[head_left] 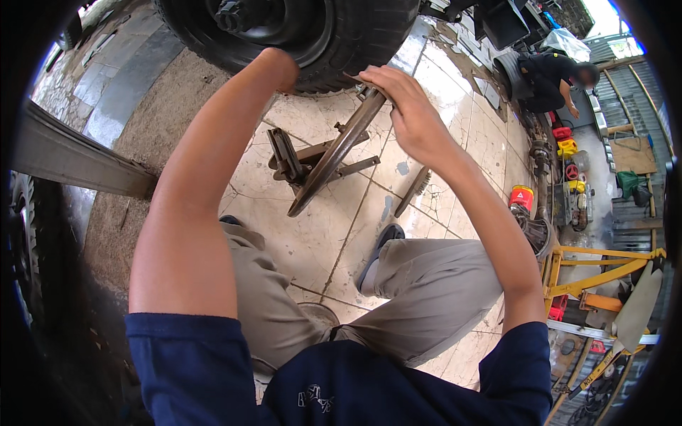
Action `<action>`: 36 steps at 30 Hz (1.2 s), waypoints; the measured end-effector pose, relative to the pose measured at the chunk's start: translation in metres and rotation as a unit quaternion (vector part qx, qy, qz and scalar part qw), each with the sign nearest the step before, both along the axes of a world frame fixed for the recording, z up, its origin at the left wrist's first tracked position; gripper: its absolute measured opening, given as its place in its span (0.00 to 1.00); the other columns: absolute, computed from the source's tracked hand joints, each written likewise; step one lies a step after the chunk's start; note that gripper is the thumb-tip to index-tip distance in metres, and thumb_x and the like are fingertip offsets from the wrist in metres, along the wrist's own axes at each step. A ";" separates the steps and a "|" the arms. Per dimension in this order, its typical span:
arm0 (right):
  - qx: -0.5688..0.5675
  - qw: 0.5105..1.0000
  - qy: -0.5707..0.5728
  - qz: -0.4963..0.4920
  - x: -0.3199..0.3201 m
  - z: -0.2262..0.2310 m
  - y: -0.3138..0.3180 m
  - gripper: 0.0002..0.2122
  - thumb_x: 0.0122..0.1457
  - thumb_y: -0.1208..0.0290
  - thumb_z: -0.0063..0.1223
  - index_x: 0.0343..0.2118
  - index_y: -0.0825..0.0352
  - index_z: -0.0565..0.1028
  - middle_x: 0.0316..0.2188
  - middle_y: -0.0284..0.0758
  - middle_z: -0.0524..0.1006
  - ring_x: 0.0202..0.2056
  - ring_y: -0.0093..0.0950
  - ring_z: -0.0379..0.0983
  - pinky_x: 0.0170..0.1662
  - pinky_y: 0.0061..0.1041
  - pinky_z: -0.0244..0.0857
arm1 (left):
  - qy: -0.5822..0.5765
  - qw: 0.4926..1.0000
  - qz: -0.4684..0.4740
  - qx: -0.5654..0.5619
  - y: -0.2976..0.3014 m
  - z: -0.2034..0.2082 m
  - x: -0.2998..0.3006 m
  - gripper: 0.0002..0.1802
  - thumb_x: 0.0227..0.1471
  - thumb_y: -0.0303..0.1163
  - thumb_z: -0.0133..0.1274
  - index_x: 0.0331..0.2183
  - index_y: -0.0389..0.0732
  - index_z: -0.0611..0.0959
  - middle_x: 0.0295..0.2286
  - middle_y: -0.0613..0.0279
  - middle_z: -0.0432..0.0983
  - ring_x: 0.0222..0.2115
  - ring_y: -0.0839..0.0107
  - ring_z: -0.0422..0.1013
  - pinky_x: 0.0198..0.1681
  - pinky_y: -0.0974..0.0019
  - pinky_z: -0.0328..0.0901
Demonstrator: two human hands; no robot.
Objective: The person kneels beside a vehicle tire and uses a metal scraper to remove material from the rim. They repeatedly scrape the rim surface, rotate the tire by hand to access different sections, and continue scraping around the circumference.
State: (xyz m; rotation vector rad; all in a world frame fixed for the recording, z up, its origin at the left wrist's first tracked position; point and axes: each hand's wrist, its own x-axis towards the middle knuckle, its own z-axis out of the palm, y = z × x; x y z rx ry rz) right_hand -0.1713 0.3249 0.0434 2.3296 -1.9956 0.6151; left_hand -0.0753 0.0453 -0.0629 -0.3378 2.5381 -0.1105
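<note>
A large black tire on a wheel (355,42) fills the top of the view. My left hand (279,69) is at the tire's lower face; its fingers are hidden behind the wrist. Below the tire, a brown metal shaft (339,145) leans at a slant, with a flat plate at its upper end. My right hand (408,106) grips that upper end, fingers together over the plate. Behind the shaft, a metal stand with folded legs (285,157) rests on the tiled floor. A wire brush (413,192) lies to the right of the shaft.
A grey metal post (85,153) rises at left, near another tire (28,241). At right are a red can (521,197), a yellow metal frame (597,273) and assorted machine parts. Another person (550,82) bends over at the far right. My feet flank the tools.
</note>
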 end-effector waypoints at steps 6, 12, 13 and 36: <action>0.037 0.993 0.060 0.098 0.020 0.019 0.005 0.31 0.54 0.89 0.42 0.62 0.58 0.68 0.61 0.40 0.67 0.66 0.40 0.58 0.71 0.38 0.54 | -0.023 0.999 0.034 -0.002 -0.002 -0.005 0.003 0.20 0.53 0.42 0.51 0.35 0.37 0.89 0.36 0.49 0.84 0.38 0.52 0.78 0.45 0.49 0.70; 0.007 1.000 -0.004 -0.017 -0.003 0.001 -0.004 0.32 0.53 0.91 0.42 0.62 0.59 0.67 0.61 0.40 0.68 0.66 0.40 0.59 0.71 0.39 0.54 | 0.005 1.000 0.023 0.006 0.000 0.000 0.006 0.22 0.55 0.43 0.50 0.36 0.36 0.89 0.37 0.48 0.84 0.39 0.51 0.78 0.45 0.48 0.70; 0.015 1.000 0.015 0.003 0.004 0.006 0.002 0.32 0.53 0.91 0.42 0.63 0.59 0.67 0.61 0.40 0.68 0.66 0.40 0.59 0.71 0.39 0.54 | 0.002 0.999 0.033 0.014 0.000 0.000 0.006 0.22 0.56 0.44 0.50 0.36 0.36 0.89 0.37 0.48 0.84 0.39 0.51 0.78 0.45 0.48 0.70; 0.035 0.998 0.021 0.051 0.004 0.013 0.007 0.30 0.56 0.89 0.39 0.61 0.58 0.70 0.58 0.38 0.72 0.63 0.40 0.63 0.68 0.37 0.58 | -0.040 0.999 0.024 -0.003 0.006 0.005 0.002 0.18 0.50 0.35 0.51 0.38 0.36 0.88 0.40 0.45 0.83 0.40 0.51 0.78 0.45 0.47 0.71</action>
